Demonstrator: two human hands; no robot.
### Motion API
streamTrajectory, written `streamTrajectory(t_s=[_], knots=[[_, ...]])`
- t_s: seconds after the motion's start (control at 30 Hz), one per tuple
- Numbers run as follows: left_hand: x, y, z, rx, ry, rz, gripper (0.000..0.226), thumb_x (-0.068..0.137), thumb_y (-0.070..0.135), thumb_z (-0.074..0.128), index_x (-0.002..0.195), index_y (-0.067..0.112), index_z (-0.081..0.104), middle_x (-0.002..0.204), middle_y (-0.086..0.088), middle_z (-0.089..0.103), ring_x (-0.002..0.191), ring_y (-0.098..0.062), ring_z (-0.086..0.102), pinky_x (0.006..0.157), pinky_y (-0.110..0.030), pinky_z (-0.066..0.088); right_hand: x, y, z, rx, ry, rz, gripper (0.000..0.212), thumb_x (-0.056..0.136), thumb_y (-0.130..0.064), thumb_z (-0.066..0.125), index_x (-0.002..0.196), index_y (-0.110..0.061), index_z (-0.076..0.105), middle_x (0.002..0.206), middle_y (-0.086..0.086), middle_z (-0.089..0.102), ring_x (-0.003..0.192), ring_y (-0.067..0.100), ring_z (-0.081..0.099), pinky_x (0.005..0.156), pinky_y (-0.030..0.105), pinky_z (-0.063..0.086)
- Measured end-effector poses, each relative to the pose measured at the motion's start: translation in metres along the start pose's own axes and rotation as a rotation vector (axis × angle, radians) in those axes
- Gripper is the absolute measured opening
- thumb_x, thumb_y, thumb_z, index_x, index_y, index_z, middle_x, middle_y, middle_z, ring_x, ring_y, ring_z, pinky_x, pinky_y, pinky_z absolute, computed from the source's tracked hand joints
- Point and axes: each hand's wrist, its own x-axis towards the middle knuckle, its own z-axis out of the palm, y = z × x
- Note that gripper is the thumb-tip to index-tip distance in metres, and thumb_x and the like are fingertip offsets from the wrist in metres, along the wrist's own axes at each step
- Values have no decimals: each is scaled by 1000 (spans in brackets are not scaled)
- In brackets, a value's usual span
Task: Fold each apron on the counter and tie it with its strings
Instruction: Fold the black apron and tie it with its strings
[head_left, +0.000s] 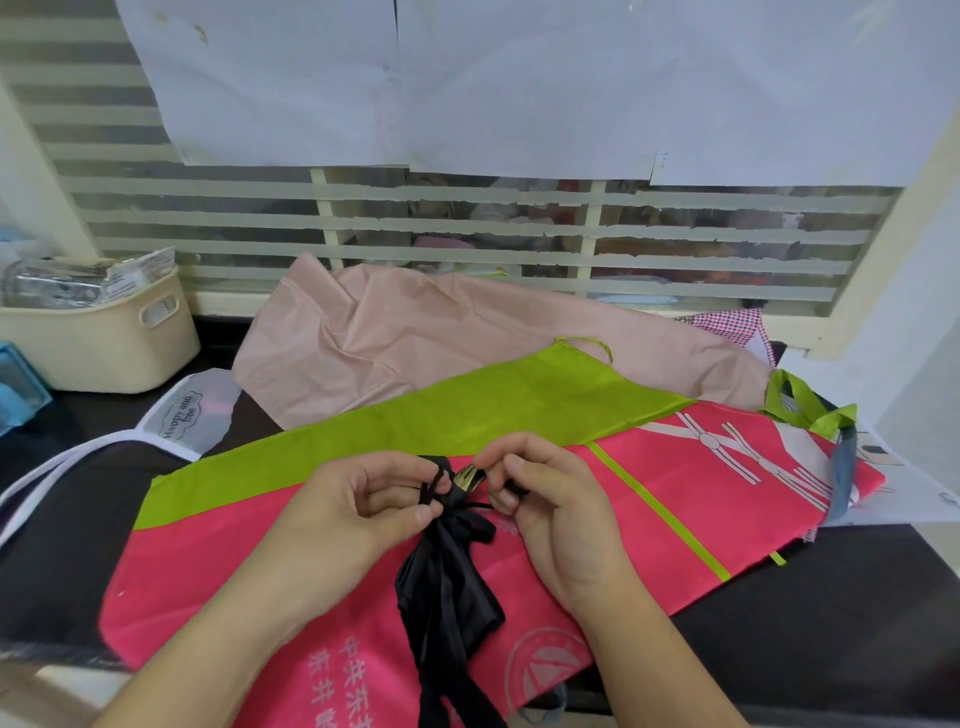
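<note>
A folded black apron (447, 587) is bunched into a narrow bundle above the pink and green apron (675, 493) spread on the counter. My left hand (358, 504) pinches a black string (434, 486) looped near the top of the bundle. My right hand (550, 499) pinches the other string end beside a small brass buckle (467, 480). Black string tails hang down toward the bottom edge. A pale pink apron (415, 338) lies crumpled behind the green part.
A cream plastic basket (104, 343) with packets stands at the back left. A dark apron with white trim and a clear pocket (192, 415) lies at the left. More checked and printed fabric (737, 325) is piled at the right, under the striped window.
</note>
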Motion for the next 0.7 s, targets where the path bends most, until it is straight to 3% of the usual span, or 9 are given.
streamTrajectory(t_s=[0.1, 0.17, 0.3, 0.47, 0.6, 0.7], knots=[[1, -1, -2, 216, -38, 62, 51, 96, -23, 52, 115, 18, 76, 99, -7, 80, 96, -25, 75, 90, -26, 58, 1, 1, 0, 6, 3, 0, 21, 83, -10, 59, 91, 3, 72, 72, 9, 50, 64, 15, 39, 62, 29, 28], [-1, 2, -2, 284, -45, 97, 55, 98, -20, 51, 117, 25, 77, 101, 0, 81, 101, -16, 75, 97, -25, 56, 1, 1, 0, 23, 4, 2, 20, 82, -10, 59, 91, 4, 72, 72, 11, 50, 64, 15, 39, 62, 28, 28], [-3, 9, 1, 366, 36, 162, 40, 95, -1, 70, 114, 34, 79, 100, 14, 80, 101, -5, 74, 96, -19, 53, 1, 1, 0, 21, -10, 7, 21, 81, -8, 58, 90, 4, 72, 71, 11, 51, 64, 15, 40, 63, 28, 29], [-3, 6, -2, 525, 94, 189, 40, 81, 9, 88, 113, 33, 78, 88, 16, 74, 86, -7, 71, 83, -21, 56, 1, 2, 0, 17, -12, -6, 27, 72, -3, 54, 89, 3, 74, 74, 13, 46, 64, 19, 36, 63, 33, 25], [-5, 8, -7, 900, 138, 353, 30, 83, 11, 85, 108, 27, 80, 86, 21, 68, 83, -2, 63, 77, -13, 46, 1, 2, 1, 14, 0, -7, 31, 68, -2, 51, 88, 3, 75, 75, 15, 45, 64, 20, 35, 63, 36, 22], [-7, 8, -11, 963, 183, 419, 22, 87, 13, 81, 102, 30, 80, 93, 17, 66, 84, -10, 66, 75, -28, 54, 1, 2, 1, 2, 12, -3, 30, 69, -2, 51, 88, 3, 74, 75, 16, 44, 63, 20, 34, 67, 43, 15]])
